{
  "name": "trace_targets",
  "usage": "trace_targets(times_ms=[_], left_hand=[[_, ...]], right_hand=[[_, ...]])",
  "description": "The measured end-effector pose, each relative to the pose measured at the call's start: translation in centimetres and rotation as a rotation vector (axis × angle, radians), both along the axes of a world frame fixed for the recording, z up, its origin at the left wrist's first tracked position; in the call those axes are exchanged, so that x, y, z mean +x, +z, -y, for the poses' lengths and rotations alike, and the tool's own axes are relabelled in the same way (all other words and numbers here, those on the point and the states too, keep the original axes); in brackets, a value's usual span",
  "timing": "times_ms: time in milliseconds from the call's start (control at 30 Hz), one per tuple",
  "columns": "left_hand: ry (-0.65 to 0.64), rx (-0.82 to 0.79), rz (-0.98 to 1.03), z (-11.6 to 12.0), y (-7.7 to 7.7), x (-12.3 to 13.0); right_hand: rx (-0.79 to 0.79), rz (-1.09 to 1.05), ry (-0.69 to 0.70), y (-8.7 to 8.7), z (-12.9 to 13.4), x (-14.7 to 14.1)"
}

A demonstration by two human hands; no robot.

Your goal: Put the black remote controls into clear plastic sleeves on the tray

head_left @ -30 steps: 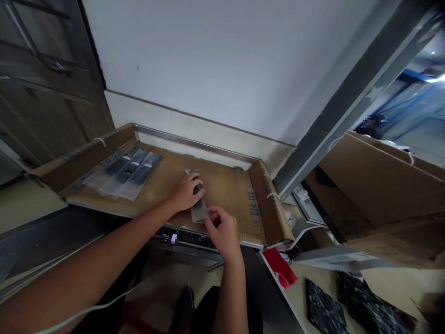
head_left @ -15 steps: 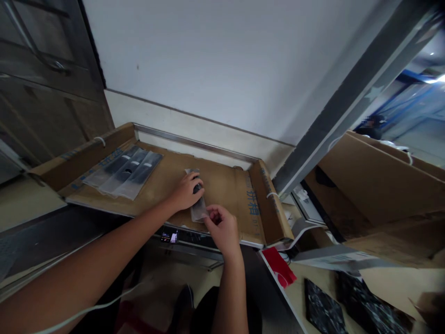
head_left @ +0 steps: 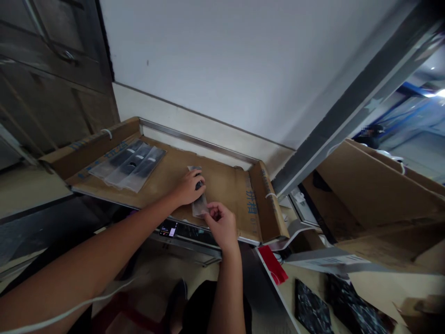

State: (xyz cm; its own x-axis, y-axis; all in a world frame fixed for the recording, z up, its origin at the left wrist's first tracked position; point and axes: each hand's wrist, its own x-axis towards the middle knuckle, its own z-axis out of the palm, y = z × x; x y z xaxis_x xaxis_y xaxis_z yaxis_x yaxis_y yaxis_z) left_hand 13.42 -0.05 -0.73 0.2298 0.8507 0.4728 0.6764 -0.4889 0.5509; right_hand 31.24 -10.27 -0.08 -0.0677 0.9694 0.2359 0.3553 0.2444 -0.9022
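Note:
A narrow, clear plastic sleeve (head_left: 200, 207) with something dark inside lies on the cardboard-lined tray (head_left: 225, 185). My left hand (head_left: 190, 186) rests over its upper part, fingers curled round the dark piece. At the sleeve's near end, my right hand (head_left: 221, 222) pinches the plastic edge between thumb and fingers. On the tray's left side lie several similar filled plastic sleeves (head_left: 130, 167), side by side, with dark contents and white marks. What exactly the dark pieces are, I cannot make out.
Folded cardboard walls (head_left: 267, 204) edge the tray. A phone (head_left: 168, 228) lies below its front edge. To the right stand a large cardboard box (head_left: 382, 199), a red piece (head_left: 273, 264) and black wrapped bundles (head_left: 313, 304). A person (head_left: 370, 134) is far behind.
The view has shifted slightly. Both hands keep their places on the sleeve, with hardly any visible movement.

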Motion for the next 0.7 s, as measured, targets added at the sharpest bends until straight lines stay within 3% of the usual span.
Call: trace_targets(times_ms=[500,700], left_hand=[[-0.032,-0.008,0.050,-1.0,-0.3,-0.2],[0.163,-0.015,0.194,-2.9,-0.9,-0.3]], right_hand=[[0.117,0.161,-0.046,0.4,-0.3,-0.4],[0.177,0.216,-0.065,0.3,0.1,-0.2]])
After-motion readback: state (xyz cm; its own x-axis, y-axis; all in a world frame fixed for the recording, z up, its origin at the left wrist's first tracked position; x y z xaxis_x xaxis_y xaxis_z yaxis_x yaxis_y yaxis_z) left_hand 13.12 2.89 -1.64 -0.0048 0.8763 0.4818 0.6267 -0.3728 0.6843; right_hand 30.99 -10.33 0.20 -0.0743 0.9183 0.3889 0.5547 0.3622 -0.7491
